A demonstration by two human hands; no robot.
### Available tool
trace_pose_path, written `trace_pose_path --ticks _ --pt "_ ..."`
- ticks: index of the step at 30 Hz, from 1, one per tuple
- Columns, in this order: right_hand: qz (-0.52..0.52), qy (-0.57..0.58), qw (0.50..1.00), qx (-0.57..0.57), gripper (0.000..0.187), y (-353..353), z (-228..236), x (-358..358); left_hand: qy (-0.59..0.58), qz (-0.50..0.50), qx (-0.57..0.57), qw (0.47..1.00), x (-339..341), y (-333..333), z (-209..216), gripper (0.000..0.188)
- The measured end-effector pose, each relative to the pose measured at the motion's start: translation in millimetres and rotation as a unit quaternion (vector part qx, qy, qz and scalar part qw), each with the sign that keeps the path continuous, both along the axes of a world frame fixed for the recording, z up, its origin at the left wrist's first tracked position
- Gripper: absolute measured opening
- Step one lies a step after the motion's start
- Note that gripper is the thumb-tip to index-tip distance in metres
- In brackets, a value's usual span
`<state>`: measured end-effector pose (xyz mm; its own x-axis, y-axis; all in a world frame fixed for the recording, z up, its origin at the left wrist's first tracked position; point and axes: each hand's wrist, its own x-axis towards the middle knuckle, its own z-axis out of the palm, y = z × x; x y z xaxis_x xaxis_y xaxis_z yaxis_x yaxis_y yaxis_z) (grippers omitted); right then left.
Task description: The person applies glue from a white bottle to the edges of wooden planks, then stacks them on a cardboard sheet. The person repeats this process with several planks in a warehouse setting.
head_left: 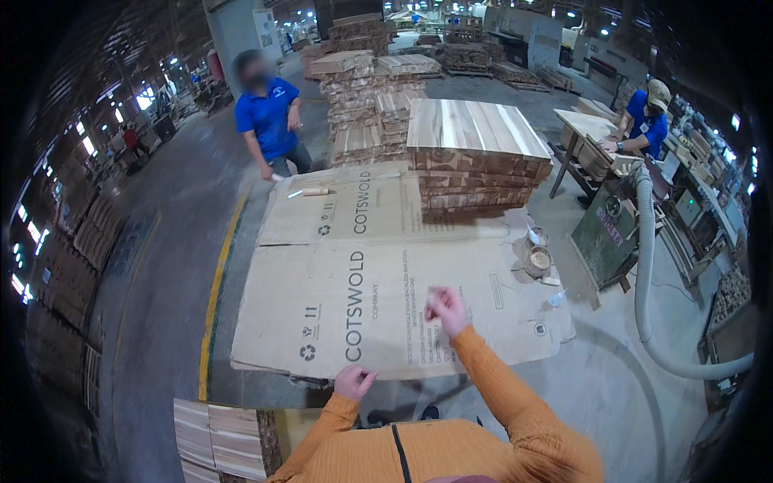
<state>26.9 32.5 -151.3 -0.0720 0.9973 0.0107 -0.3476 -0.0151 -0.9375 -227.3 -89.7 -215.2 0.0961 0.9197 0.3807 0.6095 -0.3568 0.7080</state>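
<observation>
A large printed cardboard sheet (322, 274) covers the work surface in front of me. My left hand (353, 382) is by its near edge, fingers curled together; what they hold, if anything, is too small to make out. Above the right half of the sheet I raise my right hand (448, 310), its fingers closed and slightly blurred, with any held thing not clear. A stack of striped wooden panels (475, 133) stands on the far right of the cardboard. Toward the far left lies a wooden-handled tool (316, 191).
Round containers (537, 259) and a clear plastic piece (555, 299) sit at the cardboard's right edge. Two people in blue shirts are nearby, one far left (270, 121), one at a bench (648, 121). A grey hose (644, 258) curves at right; wooden panels (217, 435) lie lower left.
</observation>
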Motion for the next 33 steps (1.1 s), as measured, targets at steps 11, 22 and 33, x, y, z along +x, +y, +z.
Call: trace_pose_path --ticks 11,22,33 --pt "-0.374 0.178 0.897 -0.155 0.11 267.0 124.7 52.4 -0.096 0.0 -0.093 0.991 1.6 104.9 3.4 0.015" --pt "-0.538 0.031 0.824 -0.176 0.118 353.1 117.8 43.2 -0.33 0.009 -0.203 0.922 8.1 220.0 5.2 0.014" --pt "-0.36 0.066 0.92 -0.138 0.09 225.0 109.6 86.5 -0.53 0.005 -0.311 0.789 24.1 421.6 50.3 0.037"
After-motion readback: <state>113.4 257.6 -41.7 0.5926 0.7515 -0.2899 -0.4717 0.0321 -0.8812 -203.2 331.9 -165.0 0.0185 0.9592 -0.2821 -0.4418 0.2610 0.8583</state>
